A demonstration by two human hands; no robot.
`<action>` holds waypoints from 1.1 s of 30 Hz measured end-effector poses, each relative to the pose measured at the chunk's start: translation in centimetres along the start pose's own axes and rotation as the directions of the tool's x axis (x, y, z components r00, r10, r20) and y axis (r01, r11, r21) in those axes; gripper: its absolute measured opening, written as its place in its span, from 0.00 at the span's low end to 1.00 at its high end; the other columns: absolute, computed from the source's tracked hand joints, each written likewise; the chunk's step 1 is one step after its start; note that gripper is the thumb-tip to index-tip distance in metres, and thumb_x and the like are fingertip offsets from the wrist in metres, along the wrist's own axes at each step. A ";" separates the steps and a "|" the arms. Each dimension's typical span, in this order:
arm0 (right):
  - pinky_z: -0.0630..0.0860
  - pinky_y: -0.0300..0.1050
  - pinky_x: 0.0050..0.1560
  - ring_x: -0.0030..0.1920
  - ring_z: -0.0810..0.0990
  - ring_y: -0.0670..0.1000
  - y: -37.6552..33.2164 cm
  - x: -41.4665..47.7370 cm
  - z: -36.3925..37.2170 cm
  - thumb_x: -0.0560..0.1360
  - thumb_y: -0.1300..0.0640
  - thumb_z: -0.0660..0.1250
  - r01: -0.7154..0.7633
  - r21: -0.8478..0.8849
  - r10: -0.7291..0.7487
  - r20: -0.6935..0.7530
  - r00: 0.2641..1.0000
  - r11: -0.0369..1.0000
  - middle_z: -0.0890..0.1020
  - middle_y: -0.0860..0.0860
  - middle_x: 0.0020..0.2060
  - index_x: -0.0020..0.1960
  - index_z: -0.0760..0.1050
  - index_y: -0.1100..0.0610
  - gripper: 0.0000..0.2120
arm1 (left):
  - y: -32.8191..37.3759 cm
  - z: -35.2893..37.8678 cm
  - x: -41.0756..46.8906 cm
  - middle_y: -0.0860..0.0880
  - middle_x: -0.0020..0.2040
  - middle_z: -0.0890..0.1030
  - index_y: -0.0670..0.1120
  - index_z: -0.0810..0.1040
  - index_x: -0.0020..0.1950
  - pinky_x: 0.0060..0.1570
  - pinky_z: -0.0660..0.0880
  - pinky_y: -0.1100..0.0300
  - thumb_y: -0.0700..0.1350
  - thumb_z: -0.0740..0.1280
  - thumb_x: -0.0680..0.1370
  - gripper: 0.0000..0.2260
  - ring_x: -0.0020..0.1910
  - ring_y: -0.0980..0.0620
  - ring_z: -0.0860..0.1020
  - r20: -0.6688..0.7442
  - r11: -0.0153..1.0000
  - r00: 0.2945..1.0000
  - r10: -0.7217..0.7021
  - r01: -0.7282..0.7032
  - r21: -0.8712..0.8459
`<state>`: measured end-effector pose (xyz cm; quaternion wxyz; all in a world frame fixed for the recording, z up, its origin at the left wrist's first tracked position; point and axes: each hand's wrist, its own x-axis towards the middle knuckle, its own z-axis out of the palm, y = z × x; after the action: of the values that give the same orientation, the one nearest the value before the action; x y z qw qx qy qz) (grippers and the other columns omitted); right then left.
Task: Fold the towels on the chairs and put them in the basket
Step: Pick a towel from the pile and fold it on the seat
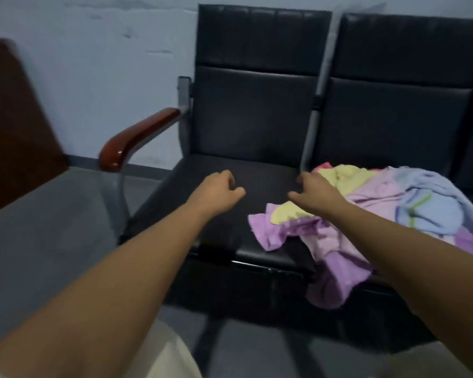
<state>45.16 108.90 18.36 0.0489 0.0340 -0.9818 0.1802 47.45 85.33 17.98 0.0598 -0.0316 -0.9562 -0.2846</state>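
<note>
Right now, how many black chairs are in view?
2: the left chair beside the wooden armrest, the right chair holding most towels; another may continue off-frame right.

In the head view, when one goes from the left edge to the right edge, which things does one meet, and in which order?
dark brown wooden panel → reddish wooden armrest → left hand → right hand → light blue towel

Dim, bluish room light — soft motion blur throughout, wide-angle bending at the edges, no hard shadows.
</note>
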 end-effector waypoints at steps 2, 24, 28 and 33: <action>0.75 0.56 0.60 0.58 0.76 0.63 3.9 0.0 0.5 0.66 0.42 0.63 -0.069 -0.031 0.069 0.011 0.998 0.997 0.77 0.61 0.58 0.62 0.74 0.60 0.30 | 1.4 4.0 1.4 0.46 0.55 0.79 0.45 0.77 0.55 0.52 0.74 0.54 0.52 0.67 0.76 0.13 0.52 0.47 0.77 0.082 1.000 0.996 0.030 -0.030 -0.008; 0.70 0.55 0.58 0.57 0.72 0.58 11.0 4.0 5.3 0.79 0.53 0.62 -0.101 -0.277 0.051 -0.181 0.982 0.956 0.73 0.55 0.55 0.58 0.81 0.50 0.12 | 4.2 12.1 6.7 0.53 0.44 0.77 0.52 0.76 0.39 0.49 0.75 0.53 0.43 0.68 0.77 0.07 0.45 0.50 0.77 0.149 0.987 0.976 0.157 -0.151 -0.049; 0.71 0.54 0.57 0.56 0.71 0.56 9.3 3.3 3.4 0.78 0.51 0.66 -0.006 -0.106 -0.032 -0.351 0.936 0.994 0.72 0.53 0.55 0.56 0.83 0.50 0.11 | 3.9 10.5 6.2 0.50 0.41 0.79 0.48 0.76 0.44 0.40 0.73 0.54 0.42 0.65 0.79 0.05 0.41 0.49 0.77 0.048 0.983 0.994 0.099 -0.090 -0.161; 0.71 0.39 0.54 0.52 0.73 0.46 5.0 1.8 1.3 0.74 0.56 0.73 0.196 0.346 -0.082 -0.318 0.944 0.918 0.71 0.49 0.53 0.49 0.85 0.54 0.05 | 3.2 9.3 5.5 0.54 0.64 0.78 0.53 0.73 0.63 0.62 0.74 0.58 0.49 0.73 0.77 0.17 0.64 0.58 0.76 0.192 0.777 0.959 0.209 -0.043 -0.628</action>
<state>42.82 113.04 15.56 0.2014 0.0856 -0.9060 0.3623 41.37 93.29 12.71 -0.0561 -0.1496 -0.8054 -0.5708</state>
